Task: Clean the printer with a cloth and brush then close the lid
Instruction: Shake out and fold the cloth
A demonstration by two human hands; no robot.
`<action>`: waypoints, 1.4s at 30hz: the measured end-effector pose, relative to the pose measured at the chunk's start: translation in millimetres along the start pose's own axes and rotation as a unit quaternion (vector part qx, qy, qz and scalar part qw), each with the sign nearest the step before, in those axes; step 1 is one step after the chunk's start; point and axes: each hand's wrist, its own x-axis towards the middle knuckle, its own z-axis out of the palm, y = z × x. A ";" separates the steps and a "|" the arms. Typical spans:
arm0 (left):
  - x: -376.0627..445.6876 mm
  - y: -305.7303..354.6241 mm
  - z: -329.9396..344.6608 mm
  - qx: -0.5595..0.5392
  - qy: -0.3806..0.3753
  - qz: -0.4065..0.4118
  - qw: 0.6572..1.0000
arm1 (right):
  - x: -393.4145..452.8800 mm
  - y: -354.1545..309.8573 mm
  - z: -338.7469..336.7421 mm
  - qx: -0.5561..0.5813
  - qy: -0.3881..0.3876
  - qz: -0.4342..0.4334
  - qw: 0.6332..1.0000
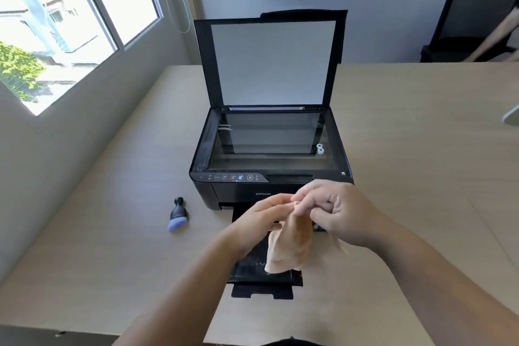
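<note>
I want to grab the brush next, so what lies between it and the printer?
Nothing: in the head view only bare table shows between the brush and the printer. Both hands hold the cloth.

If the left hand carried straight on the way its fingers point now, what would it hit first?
The left hand points right, at the beige cloth and the right hand pinching it, so it would probably meet those first. Depth is hard to judge here.
</note>
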 end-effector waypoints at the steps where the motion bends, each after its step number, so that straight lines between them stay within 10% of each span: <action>1: -2.4 5.9 -2.3 -0.024 -0.006 0.006 1.000 | 4.3 -9.1 -4.9 0.028 0.000 -0.015 1.000; 11: -49.5 90.1 -35.1 -0.050 -0.088 0.149 0.984 | 49.9 -91.5 -13.6 0.172 -0.041 -0.136 0.975; 27: -112.2 120.7 -138.3 0.295 0.224 0.103 0.923 | 132.1 -152.7 22.9 -0.207 -0.139 -0.127 0.960; 42: -190.5 76.7 -289.9 0.252 0.367 0.000 0.895 | 247.0 -154.2 79.5 0.012 -0.192 -0.015 0.981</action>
